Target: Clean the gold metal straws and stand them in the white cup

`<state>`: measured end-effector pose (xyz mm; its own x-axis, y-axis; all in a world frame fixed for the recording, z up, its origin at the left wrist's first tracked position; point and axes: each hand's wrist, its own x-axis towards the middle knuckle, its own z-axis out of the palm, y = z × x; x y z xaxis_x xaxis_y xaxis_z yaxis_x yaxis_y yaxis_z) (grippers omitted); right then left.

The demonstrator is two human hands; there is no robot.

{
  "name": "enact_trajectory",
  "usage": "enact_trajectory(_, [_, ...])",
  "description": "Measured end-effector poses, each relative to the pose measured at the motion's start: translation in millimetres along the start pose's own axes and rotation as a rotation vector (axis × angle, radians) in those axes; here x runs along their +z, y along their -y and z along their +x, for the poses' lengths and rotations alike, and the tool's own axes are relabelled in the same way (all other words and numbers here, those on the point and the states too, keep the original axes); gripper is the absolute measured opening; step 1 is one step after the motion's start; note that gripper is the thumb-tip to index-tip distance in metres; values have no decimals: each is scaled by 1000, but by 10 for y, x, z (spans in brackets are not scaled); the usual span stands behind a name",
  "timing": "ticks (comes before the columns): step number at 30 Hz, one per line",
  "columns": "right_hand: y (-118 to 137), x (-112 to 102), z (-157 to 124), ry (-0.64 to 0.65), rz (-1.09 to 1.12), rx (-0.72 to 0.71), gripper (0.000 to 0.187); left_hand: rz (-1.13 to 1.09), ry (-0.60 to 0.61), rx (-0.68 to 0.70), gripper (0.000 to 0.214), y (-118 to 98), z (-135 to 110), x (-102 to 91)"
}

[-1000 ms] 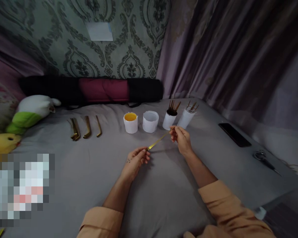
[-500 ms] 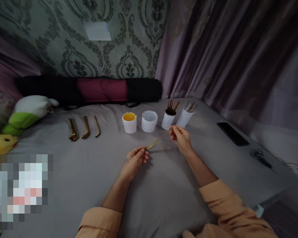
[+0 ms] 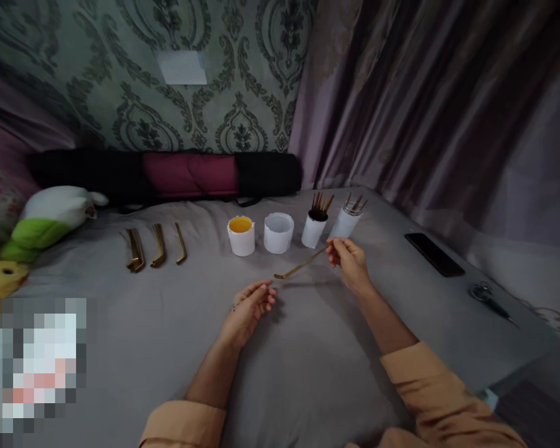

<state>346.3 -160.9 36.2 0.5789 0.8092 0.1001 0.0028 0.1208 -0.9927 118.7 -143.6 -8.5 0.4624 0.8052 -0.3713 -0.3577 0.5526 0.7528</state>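
Note:
My right hand (image 3: pixel 350 260) pinches one end of a thin yellow-gold stick (image 3: pixel 301 267) that slopes down to the left above the grey bedsheet. My left hand (image 3: pixel 251 308) rests just below the stick's free tip, fingers loosely curled and holding nothing. Behind the stick stands a row of white cups: one with yellow liquid (image 3: pixel 241 236), one that looks empty (image 3: pixel 278 233), and two holding several brown sticks (image 3: pixel 315 224) (image 3: pixel 348 219).
Three bent gold sticks (image 3: pixel 154 247) lie on the grey sheet (image 3: pixel 144 323) to the left. A black-and-maroon bolster (image 3: pixel 168 175) runs along the wall. Plush toys (image 3: pixel 46 218) sit far left. A black phone (image 3: pixel 434 254) and scissors (image 3: pixel 490 297) lie at the right.
My left hand has let go of the stick and dropped a little toward me. My right hand alone now holds the stick, moved slightly to the right.

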Motion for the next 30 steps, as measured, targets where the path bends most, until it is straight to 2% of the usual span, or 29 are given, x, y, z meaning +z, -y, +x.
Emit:
enact_trajectory(5, [112, -138, 80, -30, -6, -49, 24, -21, -3, -14, 26, -20, -11, -3])
enact_trajectory(15, [456, -417, 313, -56, -71, -243, 23, -58, -21, -39, 22, -62, -33, 6])
enact_trajectory(20, [673, -551, 462, -129, -107, -325, 18, -68, -25, -44, 22, -74, -36, -3])
enact_trajectory(30, [1046, -774, 722, -269, -272, -396, 15, -85, -7, -40, 22, -74, -29, -24])
